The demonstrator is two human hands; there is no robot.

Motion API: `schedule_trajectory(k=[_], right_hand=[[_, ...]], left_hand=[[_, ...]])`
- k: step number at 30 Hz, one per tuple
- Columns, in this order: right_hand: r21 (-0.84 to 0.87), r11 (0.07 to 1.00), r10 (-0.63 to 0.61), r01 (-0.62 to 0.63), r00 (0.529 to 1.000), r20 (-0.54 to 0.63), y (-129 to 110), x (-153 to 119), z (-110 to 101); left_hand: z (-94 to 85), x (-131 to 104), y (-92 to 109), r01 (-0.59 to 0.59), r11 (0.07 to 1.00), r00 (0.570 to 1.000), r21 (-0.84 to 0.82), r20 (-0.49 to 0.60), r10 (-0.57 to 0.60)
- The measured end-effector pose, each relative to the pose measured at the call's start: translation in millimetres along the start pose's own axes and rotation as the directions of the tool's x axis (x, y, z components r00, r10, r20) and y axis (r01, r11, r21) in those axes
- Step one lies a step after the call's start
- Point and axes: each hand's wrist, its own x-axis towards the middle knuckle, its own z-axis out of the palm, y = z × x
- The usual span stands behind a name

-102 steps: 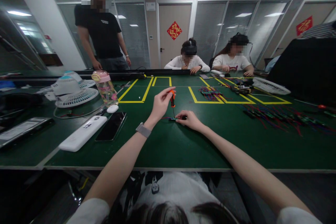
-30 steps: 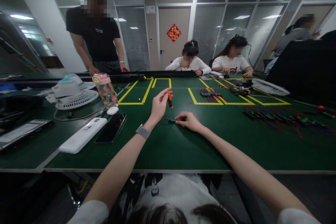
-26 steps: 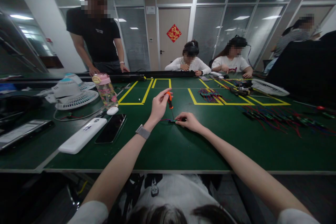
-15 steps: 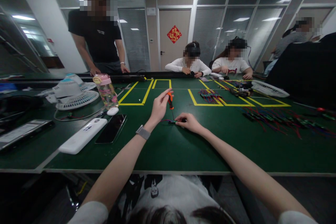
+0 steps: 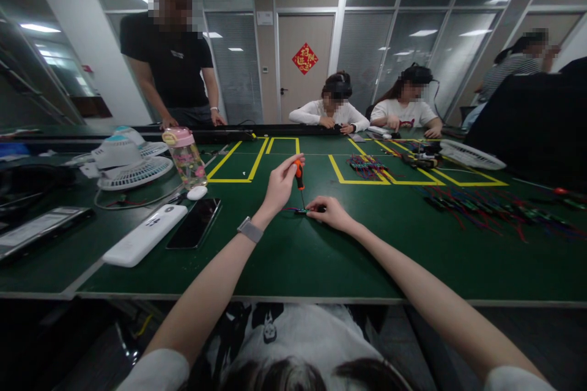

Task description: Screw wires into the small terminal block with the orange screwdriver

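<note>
Circuit board [image 5: 299, 212], on the green table [image 5: 293, 263], its right end pinched by your right hand [image 5: 331, 211]; your left hand [image 5: 279, 185] grasps an orange-and-black screwdriver [image 5: 299, 181], shaft pointing down to it. Wired boards [image 5: 498, 204] lie farther right.

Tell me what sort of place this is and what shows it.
Likely an electronics assembly workspace in an office: clusters of wired circuit boards lie on a green table marked with yellow tape, the left hand holds an orange-and-black screwdriver, and glass partitions stand behind.
</note>
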Motion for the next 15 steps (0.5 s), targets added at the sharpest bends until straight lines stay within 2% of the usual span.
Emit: schedule_trajectory(k=[4,9,11,15], right_hand=[[0.002,1.0,0.0,0.0,1.0,0.001,-1.4,-0.2,-0.6],[-0.006,1.0,0.011,-0.011,1.0,0.01,-3.6,0.0,-1.3],[-0.006,1.0,0.01,-0.01,1.0,0.009,-3.6,0.2,-1.3],[0.002,1.0,0.008,-0.008,1.0,0.008,-1.9,0.0,-0.6]], left_hand=[[-2.1,2.4,-1.0,0.045,0.998,0.998,-0.047,-0.038,-0.046],[-3.0,1.1,-2.6,0.008,0.994,0.994,0.109,-0.107,0.004],[-2.0,0.7,-3.9,-0.003,0.995,0.996,0.102,-0.09,0.012],[0.2,1.2,-5.9,0.033,0.998,0.999,-0.05,-0.012,-0.034]])
